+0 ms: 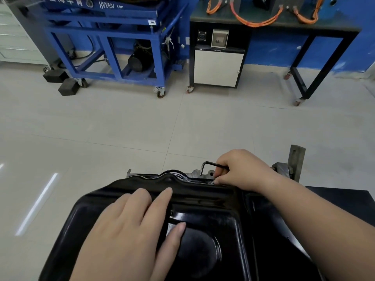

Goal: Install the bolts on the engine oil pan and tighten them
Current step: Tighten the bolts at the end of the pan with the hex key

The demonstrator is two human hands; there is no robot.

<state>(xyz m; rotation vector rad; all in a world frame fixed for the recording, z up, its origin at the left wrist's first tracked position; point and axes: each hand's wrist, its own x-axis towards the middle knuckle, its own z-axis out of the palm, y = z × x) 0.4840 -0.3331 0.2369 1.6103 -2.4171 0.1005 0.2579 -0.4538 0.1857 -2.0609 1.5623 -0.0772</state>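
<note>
A glossy black engine oil pan fills the lower middle of the head view, bottom side up. My left hand lies flat on top of it, fingers spread and holding nothing. My right hand reaches over the pan's far edge and is closed around a black L-shaped hex key, whose short leg points down beside the grey metal flange. The fingertips of that hand pinch a small silver bolt at the pan's far rim. The flange holes under the hand are hidden.
A grey metal bracket of the engine stand rises to the right of my right hand. Across the tiled floor stand a blue wheeled frame and a black bench with orange cables and a white cabinet.
</note>
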